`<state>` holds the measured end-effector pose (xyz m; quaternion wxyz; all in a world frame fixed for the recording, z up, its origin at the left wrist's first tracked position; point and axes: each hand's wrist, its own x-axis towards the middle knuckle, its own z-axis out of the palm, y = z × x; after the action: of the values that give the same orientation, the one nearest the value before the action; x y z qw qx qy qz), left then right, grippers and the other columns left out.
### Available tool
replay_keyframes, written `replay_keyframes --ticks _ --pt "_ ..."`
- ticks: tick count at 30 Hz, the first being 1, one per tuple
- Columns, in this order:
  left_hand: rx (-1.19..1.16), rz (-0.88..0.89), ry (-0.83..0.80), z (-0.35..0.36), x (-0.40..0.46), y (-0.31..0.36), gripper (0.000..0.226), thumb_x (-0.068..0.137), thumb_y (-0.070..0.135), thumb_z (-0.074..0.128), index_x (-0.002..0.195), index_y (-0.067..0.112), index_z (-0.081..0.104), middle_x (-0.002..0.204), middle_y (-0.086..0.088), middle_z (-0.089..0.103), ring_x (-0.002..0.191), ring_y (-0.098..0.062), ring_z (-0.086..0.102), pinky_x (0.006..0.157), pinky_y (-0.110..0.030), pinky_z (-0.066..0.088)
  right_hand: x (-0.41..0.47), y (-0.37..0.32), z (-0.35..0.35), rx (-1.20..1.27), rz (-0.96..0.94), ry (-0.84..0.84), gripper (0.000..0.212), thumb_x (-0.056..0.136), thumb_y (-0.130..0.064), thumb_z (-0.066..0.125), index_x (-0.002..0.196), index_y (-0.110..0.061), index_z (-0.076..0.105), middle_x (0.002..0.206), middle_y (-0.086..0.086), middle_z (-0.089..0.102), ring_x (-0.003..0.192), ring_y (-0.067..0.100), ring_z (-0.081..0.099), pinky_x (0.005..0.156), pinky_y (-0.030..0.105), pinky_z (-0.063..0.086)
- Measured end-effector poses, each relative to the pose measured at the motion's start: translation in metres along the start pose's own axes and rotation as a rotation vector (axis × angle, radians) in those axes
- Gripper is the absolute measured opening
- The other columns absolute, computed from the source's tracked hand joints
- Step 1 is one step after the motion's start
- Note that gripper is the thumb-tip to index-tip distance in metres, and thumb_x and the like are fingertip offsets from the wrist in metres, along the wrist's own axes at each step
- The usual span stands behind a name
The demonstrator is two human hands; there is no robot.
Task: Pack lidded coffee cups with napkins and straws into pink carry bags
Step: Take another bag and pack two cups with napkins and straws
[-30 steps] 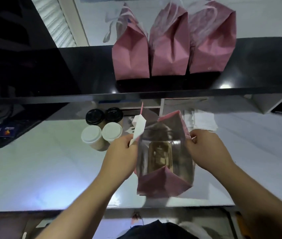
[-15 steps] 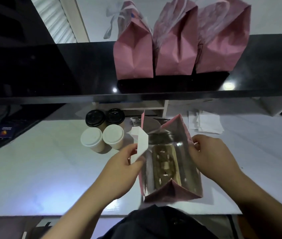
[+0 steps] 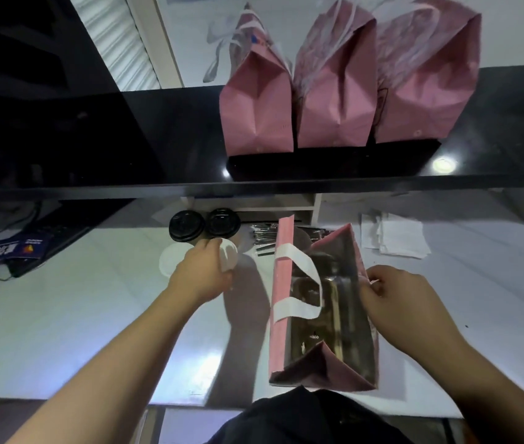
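Pink carry bag (image 3: 321, 302): stands open at near centre of counter (image 3: 62, 315), right rim pinched by right hand (image 3: 398, 302). Left hand (image 3: 201, 274): released from bag handle (image 3: 299, 283), now curled round white-lidded cup (image 3: 228, 256) to the left. Next, presumably: load cup into bag.

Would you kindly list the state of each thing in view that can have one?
open pink bag: upright, mouth open
left hand: gripping a white-lidded cup
right hand: pinching the bag's right edge
second white-lidded cup: standing, lidded
black-lidded cups: standing, lidded
three pink bags on shelf: upright, tops pinched together
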<state>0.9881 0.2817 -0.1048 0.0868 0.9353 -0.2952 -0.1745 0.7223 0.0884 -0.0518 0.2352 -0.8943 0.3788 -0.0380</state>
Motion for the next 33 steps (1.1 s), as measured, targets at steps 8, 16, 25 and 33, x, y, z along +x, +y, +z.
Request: replay_keyframes --ticks 8,16,25,33 --pt "0.162 -0.071 0.107 0.039 0.045 -0.012 0.089 0.075 0.039 0.086 0.146 0.009 0.042 0.147 -0.012 0.05 0.132 -0.034 0.049 0.103 -0.044 0.047 0.003 0.003 0.003 0.005 0.018 -0.008 0.035 0.101 -0.046 0.048 0.075 -0.027 0.061 0.063 -0.008 0.065 0.055 0.01 0.063 0.056 0.029 0.057" --pt "0.022 -0.025 0.092 0.008 0.007 0.012 0.087 0.071 0.05 0.086 0.139 0.017 0.045 0.139 -0.008 0.051 0.12 -0.033 0.056 0.092 -0.044 0.052 0.003 0.003 0.001 -0.003 -0.003 0.016 0.037 0.101 -0.04 0.05 0.067 -0.026 0.056 0.054 -0.006 0.059 0.05 0.011 0.057 0.045 0.026 0.04" --pt "-0.212 0.324 0.466 -0.121 -0.107 0.077 0.094 0.064 0.083 0.063 0.146 0.045 0.038 0.137 0.023 0.042 0.111 -0.004 0.05 0.079 -0.026 0.046 0.004 0.001 0.001 0.022 0.0 -0.026 0.031 0.103 -0.039 0.05 0.076 -0.028 0.061 0.064 -0.009 0.065 0.054 0.008 0.061 0.048 0.019 0.037" --pt "0.067 0.653 -0.082 -0.094 -0.102 0.145 0.089 0.082 0.055 0.075 0.154 0.047 0.025 0.156 0.024 0.032 0.139 -0.007 0.042 0.103 -0.026 0.043 0.001 0.004 -0.011 0.025 0.009 -0.131 0.027 0.104 -0.032 0.048 0.078 -0.034 0.053 0.075 -0.011 0.063 0.065 0.005 0.057 0.05 0.018 0.033"
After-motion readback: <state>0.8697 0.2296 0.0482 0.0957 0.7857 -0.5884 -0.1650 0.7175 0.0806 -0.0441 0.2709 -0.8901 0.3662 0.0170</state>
